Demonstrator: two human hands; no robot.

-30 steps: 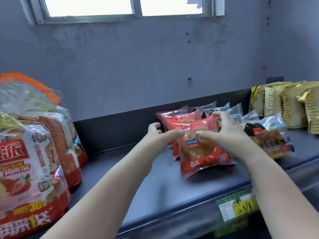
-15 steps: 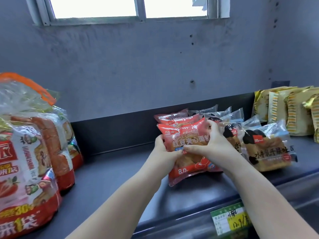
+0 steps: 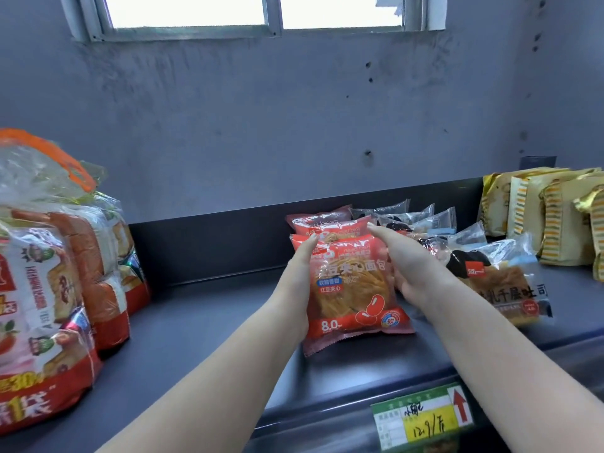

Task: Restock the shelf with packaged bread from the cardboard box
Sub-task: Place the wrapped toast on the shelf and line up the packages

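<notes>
Since half a second ago the hands have slid from the face of the front red bread packet [image 3: 354, 291] out to its two sides, and the packet now stands more upright. The left hand [image 3: 302, 276] lies along the packet's left edge with fingers straight and pressed against the wrapper, fingertips near its top corner. The right hand [image 3: 403, 259] presses the right edge likewise, fingers long and together; its thumb is hidden. The packet stands on the dark shelf [image 3: 202, 325], leaning back on more red packets [image 3: 322, 220] behind it. Just to its right lies a row of clear-wrapped bread [image 3: 500, 276], and beyond that yellow striped packets [image 3: 552, 220]. Well apart on the left stand large bagged loaves [image 3: 49, 289]. A price tag [image 3: 421, 416] hangs on the shelf's front edge.
</notes>
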